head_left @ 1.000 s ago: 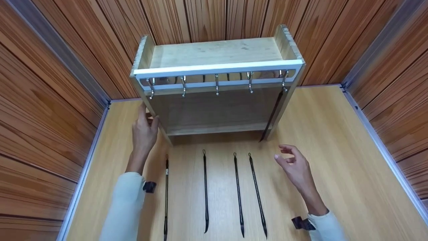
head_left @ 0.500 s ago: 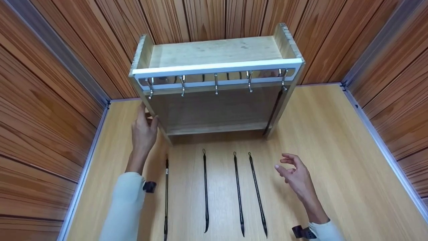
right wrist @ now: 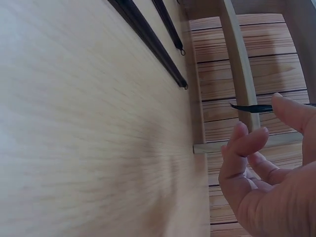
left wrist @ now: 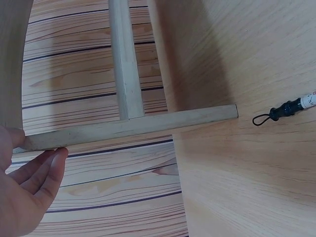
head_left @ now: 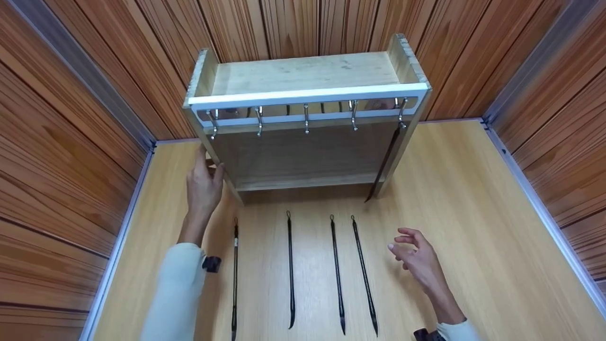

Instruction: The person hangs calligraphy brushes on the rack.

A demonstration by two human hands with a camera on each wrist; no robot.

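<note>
In the head view, a wooden rack with a row of metal hooks stands upright at the back. My left hand grips its left side post; the left wrist view shows thumb and fingers on either side of that post. One dark calligraphy brush hangs by its loop from the rightmost hook, tip down. My right hand hovers over the table at front right, fingers loosely curled around nothing. To its left lie several more brushes, among them a straight one and one with a bent tip.
A brush with a white label lies beside my left forearm. Wood-patterned panels rise behind the rack and on both sides. Metal strips edge the wooden tabletop.
My right hand has drawn back toward me, away from the rack. The hanging brush swings, its lower tip moving toward the post and then out again. My left hand stays on the post.
</note>
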